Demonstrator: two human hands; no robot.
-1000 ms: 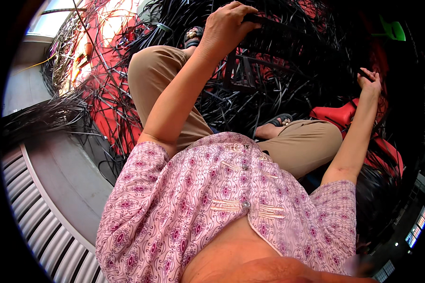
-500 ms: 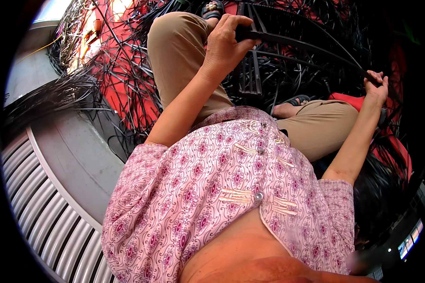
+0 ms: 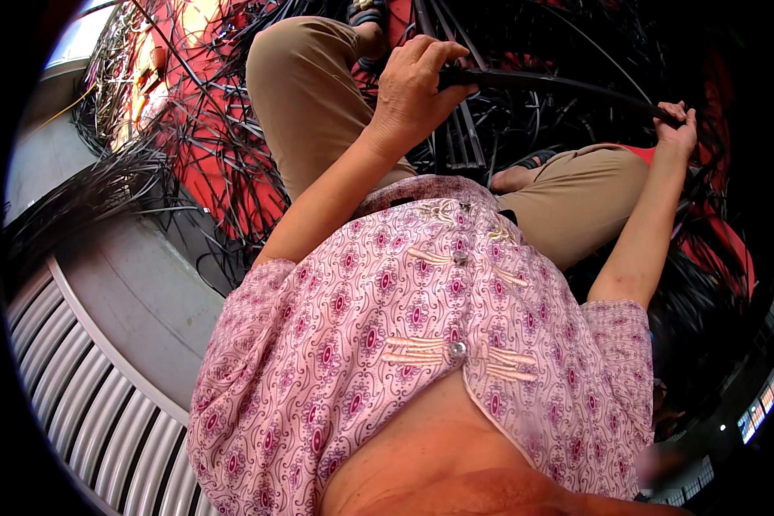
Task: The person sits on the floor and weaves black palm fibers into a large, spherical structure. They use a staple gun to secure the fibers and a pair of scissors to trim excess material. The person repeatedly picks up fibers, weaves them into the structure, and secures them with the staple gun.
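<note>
Fingers of the left hand (image 3: 413, 90) and right hand (image 3: 678, 129) grasp the black strip (image 3: 542, 81) at spaced points, presumably to keep it extended between them.

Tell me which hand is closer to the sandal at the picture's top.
Left. In view, the left hand is below and right of the sandal; the right hand is far to its right, lower.

The person's two bare forearms reach forward, well apart. The left forearm (image 3: 327, 206) slants inward; the left hand (image 3: 411, 90) shows its back, thumb and fingers curved. The right forearm (image 3: 643, 232) angles outward, the right hand's (image 3: 677, 129) fingers curled.
</note>
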